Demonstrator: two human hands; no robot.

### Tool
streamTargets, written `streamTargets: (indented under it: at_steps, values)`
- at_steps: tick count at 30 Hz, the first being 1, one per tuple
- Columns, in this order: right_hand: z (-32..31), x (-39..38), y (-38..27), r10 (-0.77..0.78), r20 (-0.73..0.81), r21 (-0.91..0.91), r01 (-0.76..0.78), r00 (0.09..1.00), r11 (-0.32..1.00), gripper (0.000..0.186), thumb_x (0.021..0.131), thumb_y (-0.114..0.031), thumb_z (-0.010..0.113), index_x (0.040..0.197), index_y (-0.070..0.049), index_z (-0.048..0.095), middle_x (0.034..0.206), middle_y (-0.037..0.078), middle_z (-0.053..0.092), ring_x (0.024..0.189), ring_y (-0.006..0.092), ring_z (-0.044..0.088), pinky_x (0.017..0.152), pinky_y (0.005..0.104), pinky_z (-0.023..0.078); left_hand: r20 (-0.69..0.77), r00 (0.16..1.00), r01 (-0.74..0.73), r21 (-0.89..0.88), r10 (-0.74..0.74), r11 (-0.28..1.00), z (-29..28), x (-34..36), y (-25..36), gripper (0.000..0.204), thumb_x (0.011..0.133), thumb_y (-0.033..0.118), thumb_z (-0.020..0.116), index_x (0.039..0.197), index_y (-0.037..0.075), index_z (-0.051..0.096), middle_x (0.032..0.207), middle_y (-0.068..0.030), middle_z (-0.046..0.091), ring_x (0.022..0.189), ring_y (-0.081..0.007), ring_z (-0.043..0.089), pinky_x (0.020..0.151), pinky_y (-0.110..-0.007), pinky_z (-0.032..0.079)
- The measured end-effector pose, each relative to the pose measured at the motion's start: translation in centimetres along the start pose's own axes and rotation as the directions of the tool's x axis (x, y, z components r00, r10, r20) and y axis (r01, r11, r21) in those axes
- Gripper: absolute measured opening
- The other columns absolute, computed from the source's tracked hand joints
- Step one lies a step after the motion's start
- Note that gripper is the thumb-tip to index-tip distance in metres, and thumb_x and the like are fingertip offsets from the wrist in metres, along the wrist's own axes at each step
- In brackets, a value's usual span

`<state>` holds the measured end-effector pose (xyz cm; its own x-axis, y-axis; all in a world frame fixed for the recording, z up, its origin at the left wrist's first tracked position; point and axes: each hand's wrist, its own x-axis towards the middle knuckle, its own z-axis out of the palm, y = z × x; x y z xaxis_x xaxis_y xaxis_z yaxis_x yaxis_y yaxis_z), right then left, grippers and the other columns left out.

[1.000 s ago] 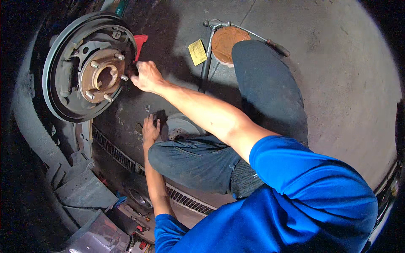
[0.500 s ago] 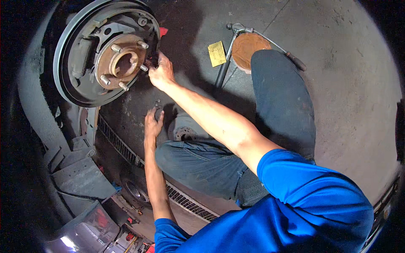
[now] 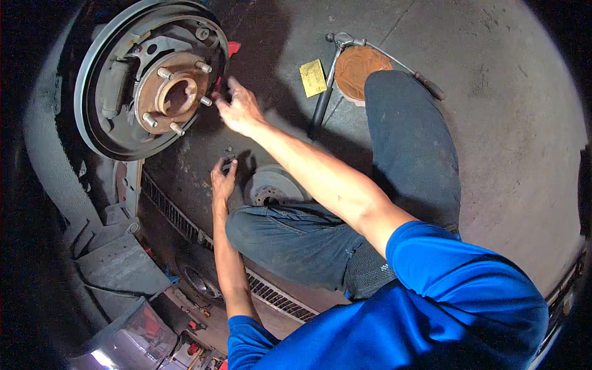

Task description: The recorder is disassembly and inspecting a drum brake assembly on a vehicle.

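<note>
My right hand (image 3: 240,113) blurs slightly; bright light catches my shirt (image 3: 394,324), shadows patch the floor (image 3: 512,135), grainy black rims everything.

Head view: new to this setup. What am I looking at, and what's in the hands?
No robot here, only two bare human hands. One fisheye camera, the left of a head-worn pair, looks down at them, so straight edges bend toward the rim. The right hand, partly blurred, is beside a studded wheel hub; the left hand is beside a grey round metal part. On the floor lie a hammer, a yellow card, a long tool with a brown handle and an orange-brown round thing. Whether either hand holds anything, I can't tell.
</note>
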<state>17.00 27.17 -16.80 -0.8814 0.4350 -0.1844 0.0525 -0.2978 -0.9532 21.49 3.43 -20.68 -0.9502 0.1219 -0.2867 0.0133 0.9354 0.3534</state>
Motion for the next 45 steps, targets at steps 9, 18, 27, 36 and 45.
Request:
streamTargets:
  at_steps: [9, 18, 27, 36, 45]
  values:
    - [-3.7, -1.8, 7.6, 0.049, 0.563, -0.306, 0.153, 0.825, 0.940, 0.033, 0.084, -0.031, 0.065, 0.098, -0.001, 0.063, 0.096, 0.020, 0.065, 0.093, 0.0329, 0.063, 0.083, 0.0403, 0.048, 0.198, 0.978, 0.177, -0.593, -0.071, 0.786, 0.2, 1.4, 2.3, 0.038, 0.091, 0.027, 0.061, 0.120, 0.004, 0.055, 0.107, -0.0109, 0.063, 0.095, -0.0188, 0.061, 0.081, -0.034, 0.053]
    - [-6.7, -7.0, 14.5, 0.415, 0.674, -0.728, 0.454, 0.611, 0.514, 0.050, 0.085, -0.038, 0.060, 0.106, 0.007, 0.057, 0.111, 0.026, 0.056, 0.110, 0.0392, 0.052, 0.094, 0.0451, 0.042, 0.092, 0.986, 0.168, -0.483, -0.141, 0.859, 7.4, 1.3, -5.3, 0.024, 0.084, 0.021, 0.068, 0.096, 0.000, 0.064, 0.082, -0.0101, 0.067, 0.076, -0.0190, 0.064, 0.068, -0.034, 0.051]
    - [-17.9, -6.5, 18.2, 0.607, 0.392, -0.911, 0.200, 0.691, 0.361, 0.033, 0.079, -0.027, 0.064, 0.098, 0.000, 0.066, 0.104, 0.021, 0.063, 0.100, 0.0363, 0.060, 0.088, 0.0423, 0.048, -0.271, 0.845, 0.468, -0.043, -0.461, 0.883, 12.2, 3.6, -9.7, 0.054, 0.075, 0.046, 0.072, 0.100, -0.002, 0.065, 0.101, -0.0217, 0.065, 0.097, -0.0356, 0.061, 0.082, -0.044, 0.048]
    - [-18.9, -7.2, 17.9, 0.586, 0.420, -0.892, 0.198, 0.693, 0.406, 0.036, 0.080, -0.030, 0.067, 0.102, -0.001, 0.063, 0.100, 0.023, 0.063, 0.098, 0.0378, 0.060, 0.086, 0.0434, 0.048, 0.165, 0.453, 0.526, -0.843, -0.876, 0.113, 13.0, 2.3, -21.9, 0.045, 0.083, 0.032, 0.068, 0.096, -0.010, 0.058, 0.089, -0.0153, 0.065, 0.076, -0.0258, 0.062, 0.065, -0.042, 0.051]
    - [-19.2, -7.3, 17.9, 0.580, 0.481, -0.870, 0.276, 0.658, 0.408, 0.046, 0.083, -0.039, 0.061, 0.107, 0.001, 0.062, 0.111, 0.021, 0.061, 0.106, 0.0369, 0.057, 0.091, 0.0438, 0.046, -0.063, 0.422, 0.822, -0.395, -0.904, 0.411, 9.4, 3.7, -16.3, 0.040, 0.082, 0.029, 0.069, 0.090, -0.008, 0.057, 0.082, -0.0180, 0.066, 0.060, -0.0236, 0.061, 0.048, -0.036, 0.047]
